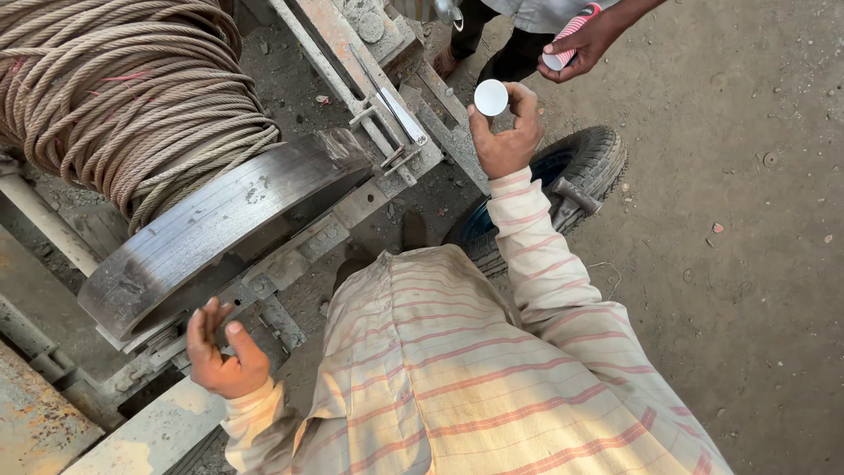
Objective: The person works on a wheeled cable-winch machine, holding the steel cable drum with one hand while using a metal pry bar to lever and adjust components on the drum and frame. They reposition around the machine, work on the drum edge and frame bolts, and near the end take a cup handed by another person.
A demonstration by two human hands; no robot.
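My right hand (505,136) is raised and pinches a small round white cap (491,97) between thumb and fingers. My left hand (220,352) is open, fingers spread, hovering beside the lower edge of a large steel drum flange (220,224). Thick wire rope (123,88) is wound on the drum behind it. Another person's hand (580,44) at the top holds a red-and-white striped tube, close above my right hand.
A rusty metal frame (387,114) with brackets and bolts runs beside the drum. A black rubber tyre (576,167) sits under my right arm. Dirt ground (747,220) spreads to the right. The other person's legs stand at the top.
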